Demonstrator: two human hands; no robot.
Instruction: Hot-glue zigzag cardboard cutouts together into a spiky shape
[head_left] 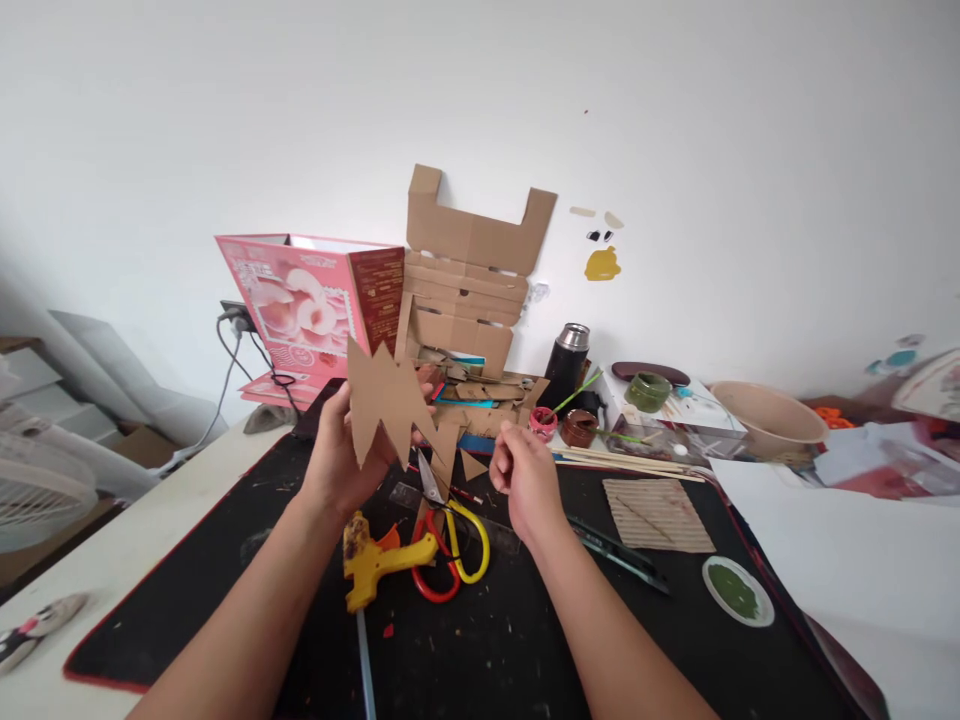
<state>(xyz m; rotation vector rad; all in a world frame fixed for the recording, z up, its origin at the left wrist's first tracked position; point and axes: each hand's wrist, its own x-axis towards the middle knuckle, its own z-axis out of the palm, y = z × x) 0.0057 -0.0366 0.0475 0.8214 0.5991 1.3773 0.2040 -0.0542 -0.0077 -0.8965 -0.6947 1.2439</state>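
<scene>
My left hand is closed on a flat brown cardboard cutout with jagged, pointed edges, held upright above the mat. To the right, my right hand is raised with its fingers curled together, and nothing shows in it. It is apart from the cutout. Between and below the hands lie scissors with one red and one yellow handle, blades partly spread and pointing away. Beside them, under my left hand, rests a yellow hot glue gun with a glue stick sticking out behind.
Cardboard scraps are heaped behind the hands before a cut cardboard box and a pink box. On the right are a black thermos, paint jars, a utility knife, corrugated cardboard and a green paint lid.
</scene>
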